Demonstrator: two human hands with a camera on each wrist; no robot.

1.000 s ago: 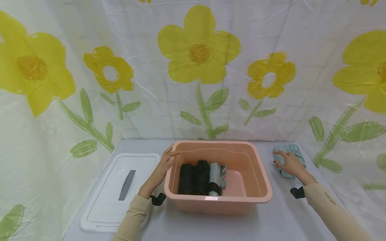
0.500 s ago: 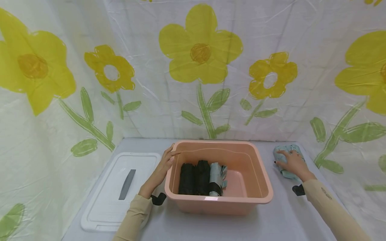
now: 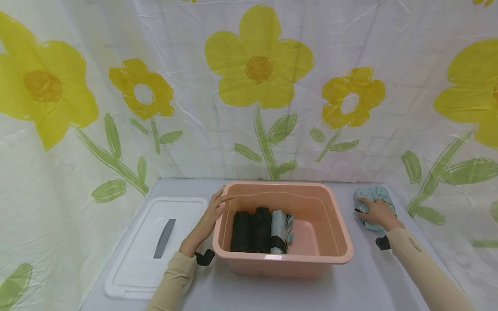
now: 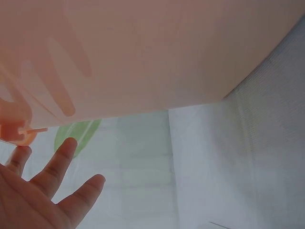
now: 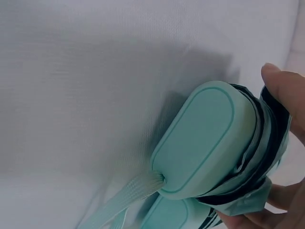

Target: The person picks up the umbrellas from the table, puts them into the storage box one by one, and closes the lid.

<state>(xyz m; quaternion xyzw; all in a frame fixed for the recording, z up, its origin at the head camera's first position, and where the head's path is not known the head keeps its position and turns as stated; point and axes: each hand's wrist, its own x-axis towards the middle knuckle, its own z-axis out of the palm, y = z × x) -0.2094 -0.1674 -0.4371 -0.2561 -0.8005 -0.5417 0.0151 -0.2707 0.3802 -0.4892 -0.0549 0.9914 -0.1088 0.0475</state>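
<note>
My right hand grips a mint-green folding umbrella lying at the far right of the table, with thumb and fingers on opposite sides of its folded cloth. A second mint-green umbrella lies right beside it, and a wrist strap hangs from the nearer handle. My left hand rests on the left rim of a pink plastic bin, fingers spread and fairly straight. Inside the bin, two black folding umbrellas and a grey-blue one with a black band lie side by side.
On the left of the table lies a white lid with a grey handle. Behind the table hangs a white curtain printed with yellow flowers. Bare bin floor shows to the right of the umbrellas inside.
My right hand has settled lower onto the mint-green umbrella, its fingers now around the cloth. The left hand, bin and umbrellas inside stay as they were.
</note>
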